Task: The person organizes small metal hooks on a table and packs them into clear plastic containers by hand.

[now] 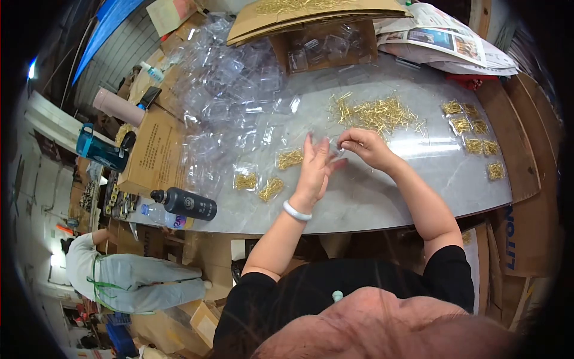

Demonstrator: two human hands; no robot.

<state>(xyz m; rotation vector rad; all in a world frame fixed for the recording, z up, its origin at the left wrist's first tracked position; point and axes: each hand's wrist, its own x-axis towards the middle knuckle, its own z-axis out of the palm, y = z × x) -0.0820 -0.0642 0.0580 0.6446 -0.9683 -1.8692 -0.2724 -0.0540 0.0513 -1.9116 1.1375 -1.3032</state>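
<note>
Above the grey tabletop [382, 206], my left hand [312, 172] has its fingers spread and wears a pale bangle [297, 211] at the wrist. My right hand [369, 148] faces it, thumb and fingers pinched together. Something small and clear seems to be at those fingertips, too indistinct to name. Just beyond the right hand lies a loose heap of thin gold-coloured metal pins [382, 113]. Left of my left hand sit clear plastic boxes filled with such pins, one box [290, 158] close to the fingers, another box [245, 181] farther left, beside a loose bunch of pins [271, 189].
Many clear plastic boxes [230, 84] are piled at the left. Several filled boxes [473, 146] line the right side. A cardboard box [323, 45] and newspapers [448, 45] stand at the back. A dark bottle [190, 204] lies near the front-left edge. Another person [128, 278] stands at far left.
</note>
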